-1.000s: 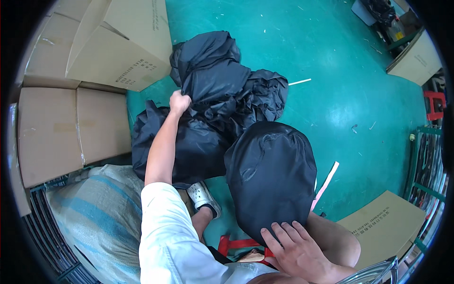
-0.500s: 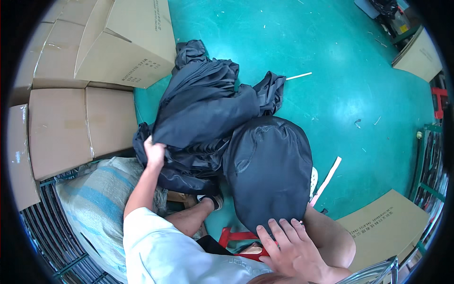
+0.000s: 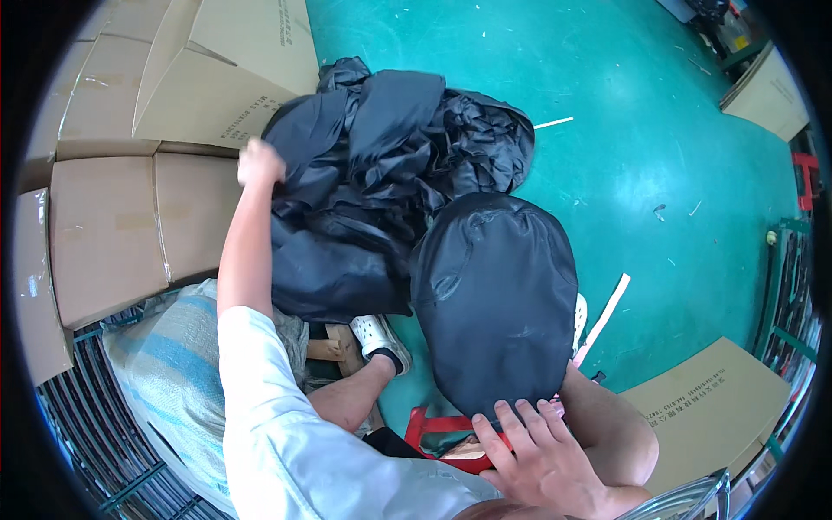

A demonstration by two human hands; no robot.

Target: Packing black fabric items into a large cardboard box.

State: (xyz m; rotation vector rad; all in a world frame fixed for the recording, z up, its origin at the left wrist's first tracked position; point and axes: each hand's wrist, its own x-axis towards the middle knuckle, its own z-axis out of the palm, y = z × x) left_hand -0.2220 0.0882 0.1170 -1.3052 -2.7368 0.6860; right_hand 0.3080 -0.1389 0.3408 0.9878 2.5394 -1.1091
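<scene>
Your left arm [image 3: 243, 247] reaches well out, its bare forearm directed from the elbow toward 12 o'clock. Your left hand [image 3: 260, 165], at 10 o'clock, is blurred and rounded in outline; its grip cannot be made out. Your right hand [image 3: 542, 459], at 5 o'clock, lies back uppermost, its fingers [image 3: 517, 429] extended, slightly spread and directed toward 11 o'clock. Your right wrist [image 3: 609, 500] lies near the lower edge.

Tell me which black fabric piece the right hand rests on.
The smooth, rounded black cover, its near end under the right hand; the other black fabric lies crumpled and heaped to its left and beyond, beside the left hand.
</scene>
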